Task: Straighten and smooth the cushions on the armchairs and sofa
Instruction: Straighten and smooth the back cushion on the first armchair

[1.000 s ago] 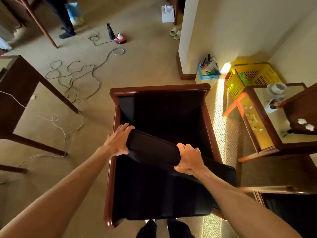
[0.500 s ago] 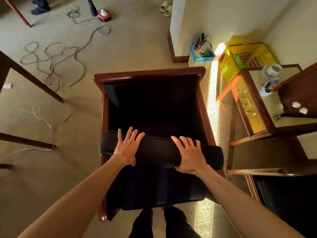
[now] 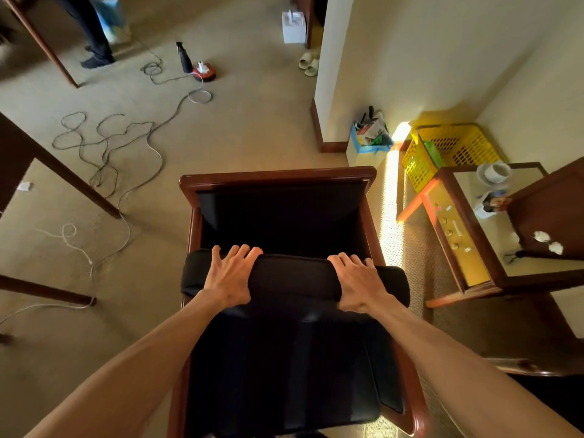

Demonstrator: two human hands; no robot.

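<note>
1. Cushion [image 3: 294,276] — a long black one — lies across the middle of the frame, on the wooden armchair [image 3: 278,180]. Its long side runs from left to right, and both ends stick out over the chair's arms.
2. No words or labels can be read on it, or on anything else nearby.
3. Left hand [image 3: 229,279] lies flat on the left part of the cushion. Its fingers are straight and spread apart, with the tips at the far edge.
4. Right hand [image 3: 358,284] lies flat on the right part, with its fingers straight, a little apart and pointing up the frame.
5. Both bare arms reach up from the bottom corners of the frame — one on each side.
6. Below the hands is the black seat cushion [image 3: 284,374] of the chair.
7. At the right of the frame stands a yellow basket [image 3: 448,150], with a small wooden table [image 3: 455,248] beside it and a white cup [image 3: 494,172] on the table.
8. Grey cables [image 3: 107,137] curl on the carpet at the upper left.
9. At the top left are someone's dark legs [image 3: 91,36].
</note>
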